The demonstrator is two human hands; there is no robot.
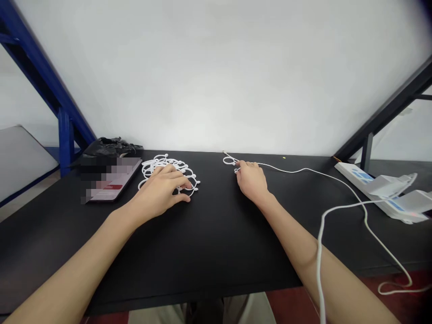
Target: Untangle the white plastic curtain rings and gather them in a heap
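Observation:
My left hand (165, 186) lies over a heap of white plastic rings or ties (158, 165) on the black table (209, 243), fingers curled onto the heap. My right hand (250, 180) rests further right, its fingertips pinched on the looped end of a thin white cable (303, 170) near the table's back edge. The cable runs right from that hand, then curves down over my right forearm and off the table's front.
A tablet or flat device (113, 182) lies at the back left with a black crumpled bag (111, 146) behind it. A white power strip with plugs (388, 191) sits at the right. Blue frame posts (64, 139) stand left, a black brace (381, 119) right.

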